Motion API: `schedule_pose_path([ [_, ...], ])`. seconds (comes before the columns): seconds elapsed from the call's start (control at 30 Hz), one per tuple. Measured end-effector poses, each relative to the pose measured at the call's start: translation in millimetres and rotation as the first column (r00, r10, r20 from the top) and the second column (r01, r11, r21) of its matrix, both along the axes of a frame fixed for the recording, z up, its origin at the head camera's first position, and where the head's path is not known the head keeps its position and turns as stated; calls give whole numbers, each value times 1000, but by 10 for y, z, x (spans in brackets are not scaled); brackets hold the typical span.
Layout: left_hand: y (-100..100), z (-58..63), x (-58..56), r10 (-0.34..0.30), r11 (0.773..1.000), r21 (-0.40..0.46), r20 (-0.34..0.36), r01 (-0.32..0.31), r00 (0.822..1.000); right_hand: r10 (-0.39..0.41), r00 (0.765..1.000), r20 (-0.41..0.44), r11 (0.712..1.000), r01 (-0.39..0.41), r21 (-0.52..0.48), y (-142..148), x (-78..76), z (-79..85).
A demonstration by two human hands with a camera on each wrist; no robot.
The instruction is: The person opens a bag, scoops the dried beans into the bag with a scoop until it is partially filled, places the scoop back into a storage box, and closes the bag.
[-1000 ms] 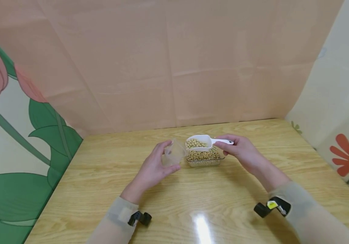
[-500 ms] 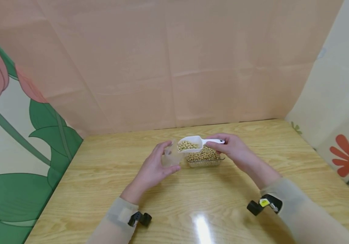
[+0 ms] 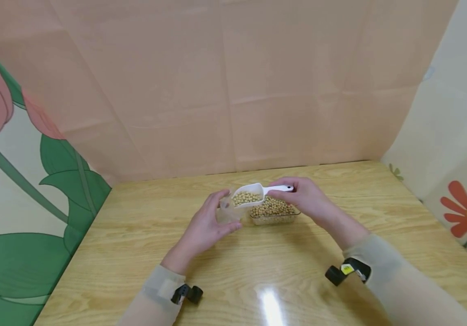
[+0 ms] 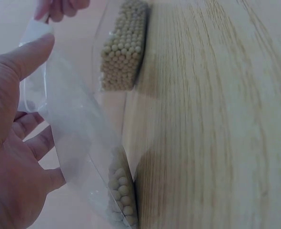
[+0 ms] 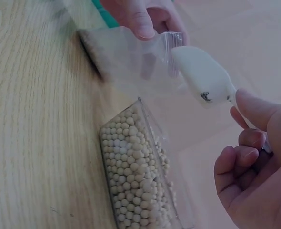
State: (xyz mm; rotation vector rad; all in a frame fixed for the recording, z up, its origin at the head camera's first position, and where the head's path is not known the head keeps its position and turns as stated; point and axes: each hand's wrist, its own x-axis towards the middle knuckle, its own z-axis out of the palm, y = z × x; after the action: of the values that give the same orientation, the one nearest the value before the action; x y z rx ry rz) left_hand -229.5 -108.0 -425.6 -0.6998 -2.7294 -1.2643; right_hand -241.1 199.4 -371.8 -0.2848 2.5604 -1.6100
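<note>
My left hand (image 3: 202, 224) holds a clear zip-lock bag (image 4: 78, 129) by its mouth, fingers and thumb on either side. Soybeans (image 4: 123, 193) lie in the bottom of the bag, which stands on the table. The right hand (image 3: 310, 199) pinches the handle of a white scoop (image 5: 202, 71), thumb on top. Heaped in the scoop are more soybeans (image 3: 245, 198). Its front lip is at the bag's mouth; the exact depth inside is hard to tell. Just right of the bag, below the scoop, stands a clear box (image 3: 274, 220) full of soybeans.
The wood-grain table (image 3: 135, 253) carries the bag and box. A pinkish sheet (image 3: 233, 90) hangs behind its far edge. Painted walls stand at left and right. Each forearm wears a small black camera (image 3: 187, 293).
The right hand has moved left with the loaded scoop, from above the box to the bag's mouth. The left hand and bag have stayed in nearly the same place.
</note>
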Motion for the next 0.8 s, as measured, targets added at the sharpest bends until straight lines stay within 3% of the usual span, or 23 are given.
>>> schedule_pose_path([
  [0.4, -1, -3, -7, -4, 1000, 4, 1, 4, 1000, 48, 988, -149, 991, -28, 130, -97, 17, 92],
  [0.8, -2, -7, -1, -7, 1000, -2, -5, 7, 1000, 66, 959, -274, 971, 1, 239, -156, 33, 147],
])
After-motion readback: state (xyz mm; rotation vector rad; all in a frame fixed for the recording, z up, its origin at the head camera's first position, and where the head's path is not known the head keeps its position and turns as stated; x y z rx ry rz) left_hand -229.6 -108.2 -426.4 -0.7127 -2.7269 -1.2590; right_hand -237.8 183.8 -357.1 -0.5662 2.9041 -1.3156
